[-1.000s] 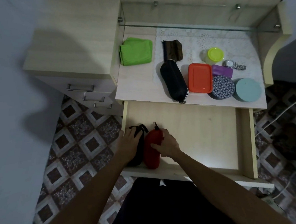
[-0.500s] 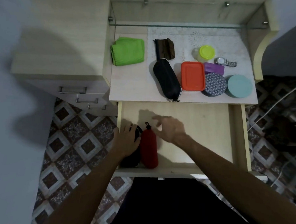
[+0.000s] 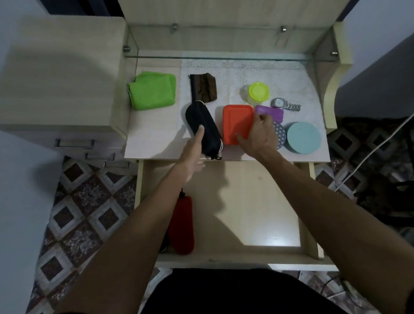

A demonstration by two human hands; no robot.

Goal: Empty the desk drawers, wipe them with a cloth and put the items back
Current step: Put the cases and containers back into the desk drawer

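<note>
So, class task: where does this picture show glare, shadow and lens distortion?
Head view: glare on the drawer floor near its front edge; both arms throw dark shadows across that floor; a large soft shadow lies on the side cabinet; the wide lens bows the desk edges; the scene is dim overall.

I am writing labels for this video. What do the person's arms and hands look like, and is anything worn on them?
Both forearms are bare. Dark sleeve edges show only near the bottom corners of the picture. The left hand wears nothing visible. The right hand has a small ring on one finger. No gloves, no watch.
</note>
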